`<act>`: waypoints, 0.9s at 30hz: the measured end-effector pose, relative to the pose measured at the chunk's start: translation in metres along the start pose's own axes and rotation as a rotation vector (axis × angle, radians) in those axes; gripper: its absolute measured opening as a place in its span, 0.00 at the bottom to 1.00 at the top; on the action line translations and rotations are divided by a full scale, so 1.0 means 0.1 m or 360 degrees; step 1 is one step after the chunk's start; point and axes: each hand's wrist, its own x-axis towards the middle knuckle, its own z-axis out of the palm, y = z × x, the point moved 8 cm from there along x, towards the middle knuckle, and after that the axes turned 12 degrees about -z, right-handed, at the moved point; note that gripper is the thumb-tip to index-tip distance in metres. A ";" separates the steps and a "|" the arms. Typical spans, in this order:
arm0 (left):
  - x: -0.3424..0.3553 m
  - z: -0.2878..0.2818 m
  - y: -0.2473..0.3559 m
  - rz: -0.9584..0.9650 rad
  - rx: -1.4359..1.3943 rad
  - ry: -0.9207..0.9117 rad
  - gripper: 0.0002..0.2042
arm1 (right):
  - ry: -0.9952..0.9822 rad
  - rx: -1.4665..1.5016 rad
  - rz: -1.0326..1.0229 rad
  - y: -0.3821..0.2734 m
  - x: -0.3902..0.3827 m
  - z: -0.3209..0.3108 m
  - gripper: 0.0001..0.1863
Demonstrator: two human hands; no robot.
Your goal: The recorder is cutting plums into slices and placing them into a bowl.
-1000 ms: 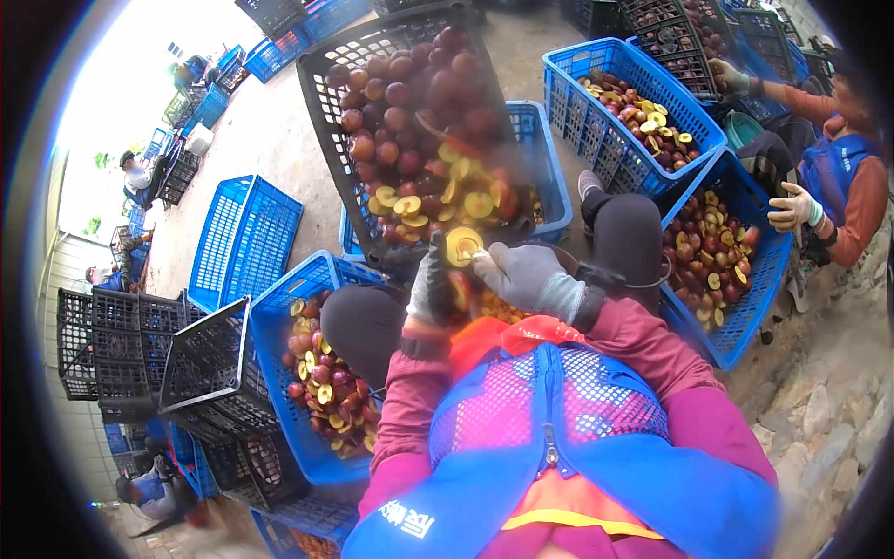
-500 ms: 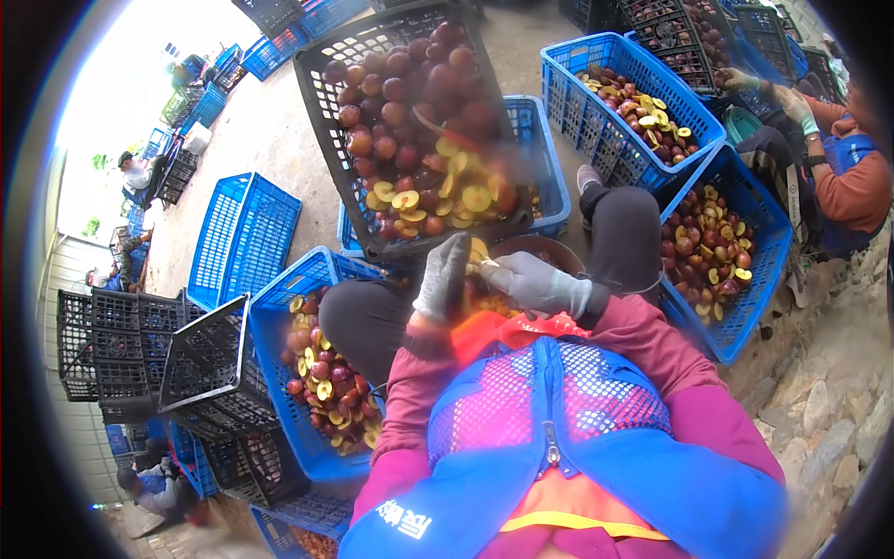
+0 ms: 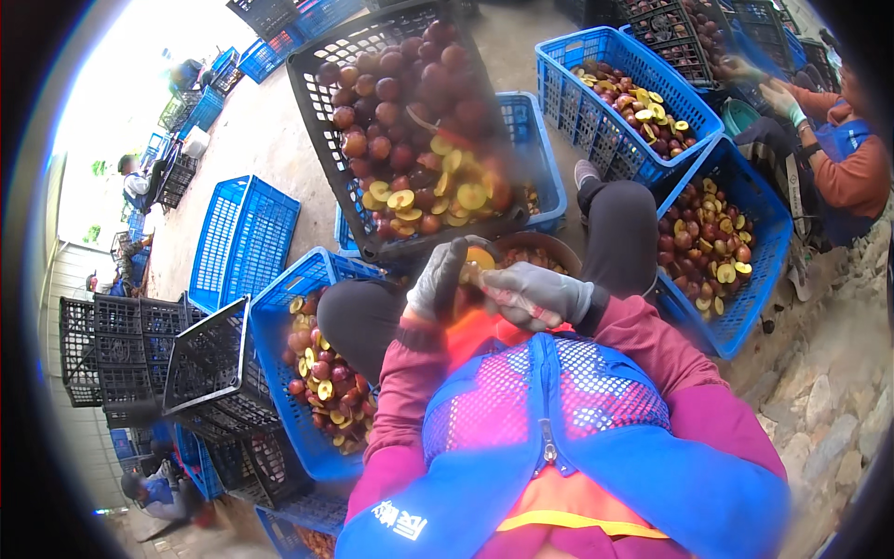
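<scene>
While between knees (image 3: pixel 356 326), hands (image 3: pixel 434 281) near crate-edge (image 3: pixel 396 252)

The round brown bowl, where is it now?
In the head view, right of centre: the bowl is between the person's knees, just beyond the right hand.

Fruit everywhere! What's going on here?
A person holds a cut fruit in the gloved left hand. The gloved right hand is close to it, but what it grips is too blurred to name. In front is a black crate of whole and cut fruit; at the left, a blue crate holds cut fruit too. Another person is at the right.
</scene>
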 end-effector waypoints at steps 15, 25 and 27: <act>-1.72 -2.50 -0.89 -0.0515 0.0457 0.1819 0.29 | 0.0312 -0.2332 0.0094 0.20 -0.14 -0.55 0.24; 1.11 -0.72 -0.26 -0.0194 0.1840 0.1062 0.19 | 0.0439 -0.1992 -0.0038 0.15 -0.10 -0.54 0.25; 1.52 -0.59 -0.68 -0.0351 0.1961 0.0962 0.17 | 0.0441 -0.1948 -0.0067 0.22 -0.16 -0.54 0.28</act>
